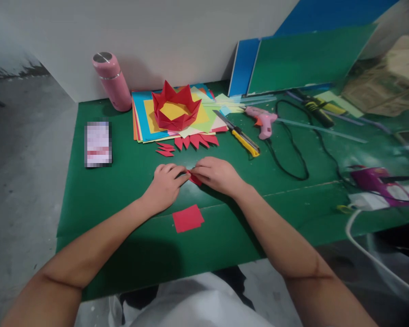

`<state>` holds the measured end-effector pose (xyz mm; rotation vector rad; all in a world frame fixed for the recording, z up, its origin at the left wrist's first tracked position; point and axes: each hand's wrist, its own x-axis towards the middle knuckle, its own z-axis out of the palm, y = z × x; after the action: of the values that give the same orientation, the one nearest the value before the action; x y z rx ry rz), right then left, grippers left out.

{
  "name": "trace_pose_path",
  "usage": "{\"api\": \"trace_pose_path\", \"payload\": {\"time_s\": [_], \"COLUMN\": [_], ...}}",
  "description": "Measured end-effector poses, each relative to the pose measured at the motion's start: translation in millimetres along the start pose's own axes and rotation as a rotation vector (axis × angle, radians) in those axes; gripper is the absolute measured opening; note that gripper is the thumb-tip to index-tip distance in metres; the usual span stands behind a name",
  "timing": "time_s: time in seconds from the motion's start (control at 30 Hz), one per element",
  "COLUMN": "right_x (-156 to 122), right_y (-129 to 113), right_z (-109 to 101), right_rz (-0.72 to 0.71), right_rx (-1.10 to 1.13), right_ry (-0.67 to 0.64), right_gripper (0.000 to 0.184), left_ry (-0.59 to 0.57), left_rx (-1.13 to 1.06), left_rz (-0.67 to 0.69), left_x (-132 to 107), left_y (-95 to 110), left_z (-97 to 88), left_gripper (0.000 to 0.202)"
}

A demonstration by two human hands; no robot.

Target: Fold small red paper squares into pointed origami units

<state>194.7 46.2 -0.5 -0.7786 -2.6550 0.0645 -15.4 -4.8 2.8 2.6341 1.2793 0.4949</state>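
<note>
My left hand (165,184) and my right hand (216,175) meet at the middle of the green table (98,200). Both pinch a small red paper piece (194,178) pressed flat on the surface, mostly hidden under the fingers. A red paper square (187,218) lies just below my hands. Several folded red paper points (191,141) lie in a row beyond my hands. Behind them a red paper crown (176,107) sits on a stack of coloured paper sheets (146,120).
A pink bottle (113,81) stands at the back left, a phone (97,144) lies left. A yellow utility knife (241,136), a pink glue gun (263,121) with its black cord (293,150), and green and blue boards (293,59) are at the right. A purple tool (375,179) lies far right.
</note>
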Motion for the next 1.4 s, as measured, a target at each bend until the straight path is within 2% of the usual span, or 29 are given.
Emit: {"api": "trace_pose_path", "payload": {"time_s": [0.2, 0.57, 1.4], "right_x": [0.1, -1.1, -1.2], "right_y": [-1.5, -3.0, -2.2], "right_z": [-1.9, -2.1, -1.8], "right_rz": [-0.043, -0.031, -0.029], "right_rx": [-0.089, -0.141, -0.109], "right_ry": [-0.021, -0.051, 0.004], "right_gripper": [0.030, 0.027, 0.028], "left_ry": [0.005, -0.014, -0.022], "left_rx": [0.006, 0.019, 0.032], "left_rz": [0.005, 0.021, -0.003], "left_x": [-0.2, -0.4, 0.1], "left_y": [0.8, 1.4, 2.3], "left_z": [0.7, 0.2, -1.2], "left_gripper": [0.038, 0.038, 0.038]}}
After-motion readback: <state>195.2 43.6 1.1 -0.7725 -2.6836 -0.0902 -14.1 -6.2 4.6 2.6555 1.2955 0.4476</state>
